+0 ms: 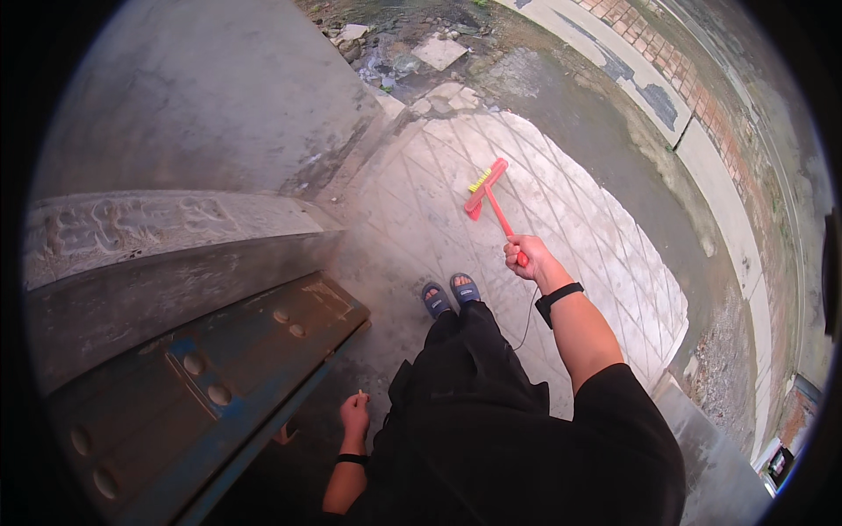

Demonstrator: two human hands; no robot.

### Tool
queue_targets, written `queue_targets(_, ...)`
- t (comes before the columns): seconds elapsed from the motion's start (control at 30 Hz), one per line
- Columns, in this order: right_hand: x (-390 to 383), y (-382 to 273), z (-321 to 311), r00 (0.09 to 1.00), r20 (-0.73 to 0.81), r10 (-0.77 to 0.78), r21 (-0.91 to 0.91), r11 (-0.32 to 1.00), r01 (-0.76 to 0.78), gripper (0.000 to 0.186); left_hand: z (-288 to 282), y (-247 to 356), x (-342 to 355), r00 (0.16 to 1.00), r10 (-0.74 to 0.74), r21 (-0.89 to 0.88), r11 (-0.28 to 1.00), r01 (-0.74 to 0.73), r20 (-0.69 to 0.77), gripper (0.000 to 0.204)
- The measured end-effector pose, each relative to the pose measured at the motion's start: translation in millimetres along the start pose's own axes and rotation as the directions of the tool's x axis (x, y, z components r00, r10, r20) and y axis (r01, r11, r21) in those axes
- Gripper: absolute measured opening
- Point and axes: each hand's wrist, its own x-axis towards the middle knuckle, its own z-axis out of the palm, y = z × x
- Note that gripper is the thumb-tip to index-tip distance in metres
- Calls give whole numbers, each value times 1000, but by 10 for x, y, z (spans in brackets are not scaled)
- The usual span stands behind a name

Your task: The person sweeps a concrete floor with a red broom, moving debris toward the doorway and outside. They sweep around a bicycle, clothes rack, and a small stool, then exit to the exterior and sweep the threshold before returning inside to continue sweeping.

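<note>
The right hand (531, 256) is stretched out in front of the body, and its grip is narrow, with the fingers wrapped around the end of a red brush (488, 187). The brush is ahead of the slippers (466, 288), over the pale slab (579, 254) with crossing grooves. Its yellow bristles (479, 181) point away to the upper left, and I cannot tell if the head touches the slab or is held above it.

The left hand (354, 412) hangs low, near the rusty metal beam (228, 377). Its fingers are curled; something small and pale shows at their tips, but I cannot tell if it is really held.

In my judgement, the step in hand is to carry or aim the brush with one hand only. For brushing, the next move would call for a steady wrist, a turn of the head until the bristles meet the surface, and some care for the thin cord (529, 320) which hangs below the right hand.
</note>
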Motion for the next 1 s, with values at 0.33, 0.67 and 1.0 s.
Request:
queue_targets(0.33, -329, 248, 655, 969, -10, -247, -453, 865, 215, 15, -3, -49, -112, 999, -42, -2, 999, 42, -14, 25)
queue_targets(0.67, 450, -35, 1074, 987, 87, 133, 109, 984, -142, 9, -108, -207, -139, 992, -113, -60, 992, 109, -63, 23)
queue_targets(1.0, 460, 356, 1170, 929, 204, -309, -244, 903, 354, 21, -331, -131, -264, 977, -198, 23, 979, 200, -79, 23)
